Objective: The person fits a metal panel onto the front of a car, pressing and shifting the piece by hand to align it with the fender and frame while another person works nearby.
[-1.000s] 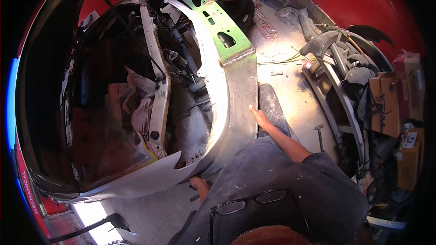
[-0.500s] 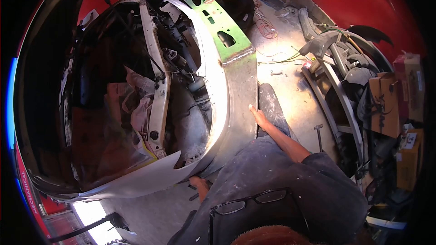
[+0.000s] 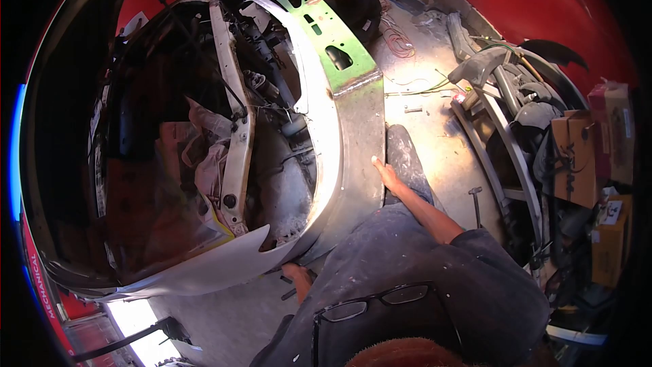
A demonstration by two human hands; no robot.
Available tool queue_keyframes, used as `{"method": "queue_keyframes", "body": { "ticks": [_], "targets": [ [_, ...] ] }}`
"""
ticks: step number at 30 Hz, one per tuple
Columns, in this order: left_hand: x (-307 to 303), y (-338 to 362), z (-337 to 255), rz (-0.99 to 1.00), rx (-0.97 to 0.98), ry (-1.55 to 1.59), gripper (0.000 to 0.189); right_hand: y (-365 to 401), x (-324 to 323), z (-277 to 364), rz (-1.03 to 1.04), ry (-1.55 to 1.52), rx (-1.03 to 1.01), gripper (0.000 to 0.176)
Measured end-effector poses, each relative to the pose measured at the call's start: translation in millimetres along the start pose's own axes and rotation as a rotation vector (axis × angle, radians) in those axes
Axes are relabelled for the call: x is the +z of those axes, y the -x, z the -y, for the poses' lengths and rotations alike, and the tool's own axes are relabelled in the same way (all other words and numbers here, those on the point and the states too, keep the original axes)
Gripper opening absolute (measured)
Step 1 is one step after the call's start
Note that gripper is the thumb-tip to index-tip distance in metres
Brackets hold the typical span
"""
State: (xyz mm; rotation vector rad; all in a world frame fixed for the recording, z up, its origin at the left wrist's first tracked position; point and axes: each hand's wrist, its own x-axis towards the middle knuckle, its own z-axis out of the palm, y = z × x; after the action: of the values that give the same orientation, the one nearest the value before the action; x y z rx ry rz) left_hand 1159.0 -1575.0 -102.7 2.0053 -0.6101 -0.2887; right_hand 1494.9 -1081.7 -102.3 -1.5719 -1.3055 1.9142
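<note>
A bare metal car body panel (image 3: pixel 361 137) with a green perforated section (image 3: pixel 339 41) runs along the open engine bay. My right hand (image 3: pixel 386 174) grips its outer edge, thumb on top and the other fingers hidden over the side. Lower down, my left hand (image 3: pixel 297 273) is curled just under the edge of the pale front bumper (image 3: pixel 204 273). Short dark pieces (image 3: pixel 289 295) stick out beside that hand. What they belong to is hidden. A pale crossbar (image 3: pixel 238 156) spans the engine bay.
To the right lie a hammer (image 3: pixel 477 205), a bolt-like piece (image 3: pixel 413 109) and coiled red cable (image 3: pixel 399 44) on the floor. A metal frame (image 3: pixel 499 119) loaded with parts and cardboard boxes (image 3: pixel 574 156) stands farther right. Dark glasses (image 3: pixel 377 302) hang at my chest.
Both hands keep their places on the car. The view has shifted very slightly; nothing else has visibly moved.
</note>
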Motion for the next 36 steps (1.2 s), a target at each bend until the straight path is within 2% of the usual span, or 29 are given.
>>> {"method": "queue_keyframes", "body": {
  "ticks": [3,6,15,17,19,21,24,27,30,33,36],
  "targets": [
    [0.3,1.2,3.5,-0.005,-0.001,0.001,0.041,36.3,-8.9,47.4,0.097,0.015,0.033,0.088],
    [1.9,2.2,5.3,-0.012,-0.003,0.004,0.040,32.1,-11.8,44.6,0.148,0.030,0.052,0.089],
    [-5.0,1.7,2.0,-0.030,-0.007,0.011,0.040,16.8,-1.9,20.8,-0.002,0.025,-0.006,0.091],
    [-9.4,2.2,-0.6,-0.033,-0.007,0.013,0.040,19.6,-5.8,25.6,0.076,0.014,0.037,0.118],
    [-10.5,5.1,-2.6,-0.037,-0.008,0.015,0.040,26.6,-8.1,35.6,0.118,0.008,0.057,0.133],
    [-21.9,13.1,-6.5,-0.039,-0.009,0.018,0.040,28.1,-8.4,37.5,0.125,0.003,0.054,0.133],
    [-33.0,13.8,-14.2,-0.042,-0.010,0.022,0.040,16.4,0.9,19.3,-0.050,0.028,-0.011,0.091],
    [-31.4,14.0,-15.2,-0.045,-0.011,0.027,0.040,11.8,0.5,15.9,-0.005,-0.015,-0.002,0.089],
    [-29.3,14.1,-15.1,-0.051,-0.012,0.030,0.040,27.9,-8.6,38.1,0.150,-0.041,0.059,0.132],
    [-21.6,8.1,-13.0,-0.056,-0.013,0.033,0.040,28.2,-9.0,40.1,0.196,-0.077,0.054,0.132],
    [-9.3,0.3,-11.4,-0.063,-0.014,0.035,0.040,24.2,-6.5,34.5,0.127,-0.034,0.053,0.131]
  ]
}}
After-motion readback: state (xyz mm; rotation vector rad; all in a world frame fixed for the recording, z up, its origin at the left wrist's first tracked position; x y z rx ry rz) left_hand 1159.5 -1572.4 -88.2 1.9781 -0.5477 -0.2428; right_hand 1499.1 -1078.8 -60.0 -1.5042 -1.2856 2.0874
